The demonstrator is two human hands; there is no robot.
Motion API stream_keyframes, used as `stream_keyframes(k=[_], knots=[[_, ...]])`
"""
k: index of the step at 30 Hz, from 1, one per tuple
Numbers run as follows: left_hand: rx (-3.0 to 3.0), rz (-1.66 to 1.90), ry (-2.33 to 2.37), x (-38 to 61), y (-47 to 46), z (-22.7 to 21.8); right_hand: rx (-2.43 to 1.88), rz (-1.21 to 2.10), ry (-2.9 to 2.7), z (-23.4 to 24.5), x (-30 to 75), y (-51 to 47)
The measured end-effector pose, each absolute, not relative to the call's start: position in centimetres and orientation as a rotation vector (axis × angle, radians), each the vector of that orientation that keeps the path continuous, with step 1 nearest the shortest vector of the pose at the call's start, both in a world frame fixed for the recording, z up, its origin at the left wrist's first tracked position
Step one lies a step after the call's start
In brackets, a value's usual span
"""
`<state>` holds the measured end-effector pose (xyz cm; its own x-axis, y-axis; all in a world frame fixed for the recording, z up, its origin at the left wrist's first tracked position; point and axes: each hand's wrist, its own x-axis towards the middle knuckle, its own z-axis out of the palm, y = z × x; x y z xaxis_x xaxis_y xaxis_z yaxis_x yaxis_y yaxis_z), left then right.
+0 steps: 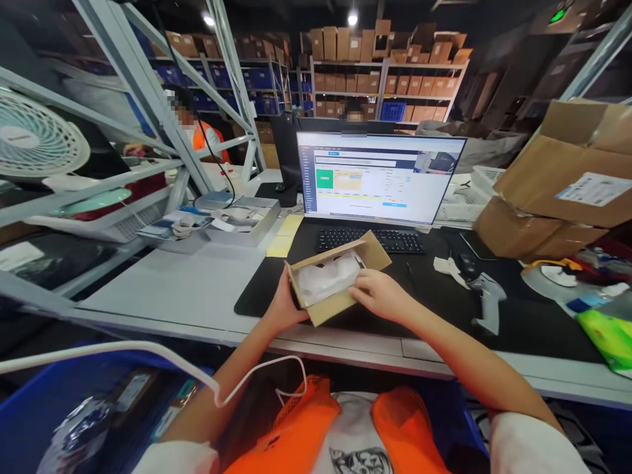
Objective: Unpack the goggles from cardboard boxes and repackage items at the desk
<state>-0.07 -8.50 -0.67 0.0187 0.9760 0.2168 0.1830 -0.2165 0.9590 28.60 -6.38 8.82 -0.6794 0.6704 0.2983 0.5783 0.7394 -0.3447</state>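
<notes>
Box (pixel 326 312): flaps open, held tilted over black mat (pixel 269 288), before keyboard (pixel 402 241). Contents: white-wrapped item (pixel 328 278). Left hand (pixel 285 304) grips box's left end. Right hand (pixel 379 293): fingers bent at wrapping's right end; grip cannot be told. Left: grey tray (pixel 269 226), white pieces inside. Lower left: blue bin (pixel 24 411) holding packages (pixel 81 428).

1 held box (pixel 332 309), 1 keyboard (pixel 405 242)
</notes>
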Motion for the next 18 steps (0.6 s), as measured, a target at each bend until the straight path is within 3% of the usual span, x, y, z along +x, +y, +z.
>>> stream_keyframes(k=[3,7,8,10,14,18], knots=[[1.951,1.351,1.332,-1.2,-10.0,-0.7,-0.955,0.216,-2.432,7.2,27.1,-5.7],[2.474,1.887,1.109,-1.0,-11.8,4.0,-0.868,0.118,-2.339,5.1,25.5,-4.3],[2.635,1.801,1.036,-0.5,-11.7,6.0,-0.852,0.096,-2.328,4.8,25.3,-4.1],[2.859,1.268,1.012,0.7,-10.5,10.1,-0.828,0.034,-2.326,4.2,25.4,-4.1],[2.864,0.320,1.460,2.8,-5.9,15.5,-0.802,-0.032,-2.389,3.2,26.6,-5.5],[2.909,0.137,1.343,3.5,-4.1,15.5,-0.790,-0.031,-2.410,2.6,28.0,-7.2]])
